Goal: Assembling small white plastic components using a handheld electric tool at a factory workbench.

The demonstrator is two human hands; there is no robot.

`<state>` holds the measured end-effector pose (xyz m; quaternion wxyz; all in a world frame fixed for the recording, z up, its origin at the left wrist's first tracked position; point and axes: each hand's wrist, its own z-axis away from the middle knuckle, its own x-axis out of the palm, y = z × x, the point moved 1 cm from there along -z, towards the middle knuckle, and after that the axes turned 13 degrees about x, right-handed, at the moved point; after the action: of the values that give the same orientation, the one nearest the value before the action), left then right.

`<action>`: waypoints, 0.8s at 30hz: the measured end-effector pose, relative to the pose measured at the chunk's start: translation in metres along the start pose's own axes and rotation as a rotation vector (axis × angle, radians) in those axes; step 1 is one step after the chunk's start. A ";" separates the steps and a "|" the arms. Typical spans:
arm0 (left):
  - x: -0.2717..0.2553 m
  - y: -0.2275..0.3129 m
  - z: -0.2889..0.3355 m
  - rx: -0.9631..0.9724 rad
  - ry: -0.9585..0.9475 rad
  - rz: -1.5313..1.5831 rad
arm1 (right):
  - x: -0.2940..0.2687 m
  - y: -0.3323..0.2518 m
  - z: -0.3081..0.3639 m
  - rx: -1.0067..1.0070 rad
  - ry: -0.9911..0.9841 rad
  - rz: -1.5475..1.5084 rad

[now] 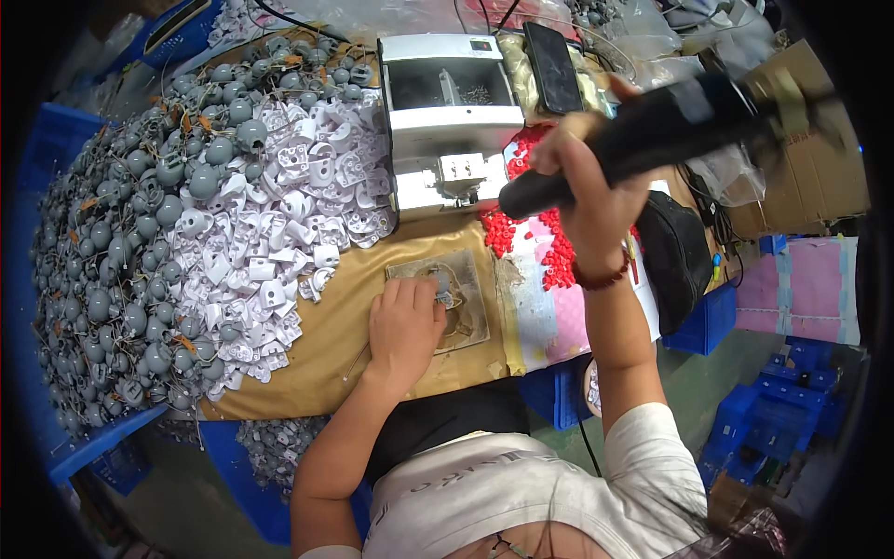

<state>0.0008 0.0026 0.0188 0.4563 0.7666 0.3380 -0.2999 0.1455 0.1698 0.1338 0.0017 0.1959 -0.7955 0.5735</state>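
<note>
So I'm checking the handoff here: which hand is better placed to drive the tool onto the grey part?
Probably the right hand: it already grips the black power screwdriver, raised above the bench. The left hand is busy pinning the small grey part on the square work plate.

The left forearm comes up from the lower edge, bare to the elbow, and ends in the left hand (402, 326), which lies palm down and low, fingers curled together and pressed forward, the thumb tucked along the side. The right arm reaches higher, bent at the elbow, with a short white sleeve at the shoulder. The right hand (582, 182) is raised well above the left, fingers wrapped in a closed fist grip, wrist cocked upward.
</note>
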 end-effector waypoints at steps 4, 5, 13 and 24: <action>0.001 0.005 -0.003 -0.020 -0.015 0.003 | 0.020 0.019 -0.018 -0.072 -0.085 -0.013; 0.001 0.005 -0.003 -0.026 -0.011 0.001 | 0.025 0.021 -0.022 -0.080 -0.088 0.005; 0.005 0.002 0.002 -0.016 0.007 -0.017 | 0.039 0.037 -0.030 0.154 -0.108 0.292; 0.008 0.001 0.003 -0.017 0.004 -0.101 | 0.037 0.022 0.068 0.351 -0.230 0.127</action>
<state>0.0056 0.0014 0.0120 0.4464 0.7452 0.3796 -0.3183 0.1195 0.1021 0.0991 -0.1595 0.2067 -0.6892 0.6758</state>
